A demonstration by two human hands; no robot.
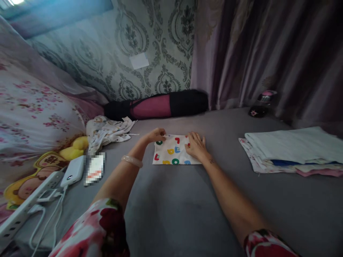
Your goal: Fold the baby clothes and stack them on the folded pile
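A white cloth [180,151] with red, yellow, green and blue letters lies folded into a flat rectangle on the grey bedsheet [166,200]. At its far left corner, the fingers of my left hand [157,135] are bent in and pinch the edge. My right hand [197,145] rests on the right part of the cloth, fingers stretched out and palm down, covering some letters. A pale bangle [132,161] circles my left wrist.
To the right is a stack of folded fabrics [294,146]. On the left lie a crumpled patterned cloth [109,132], a power bank [73,171], a power strip [29,203] with cables, and yellow plush toys [75,148]. A long black-and-pink bag [152,106] lines the wall.
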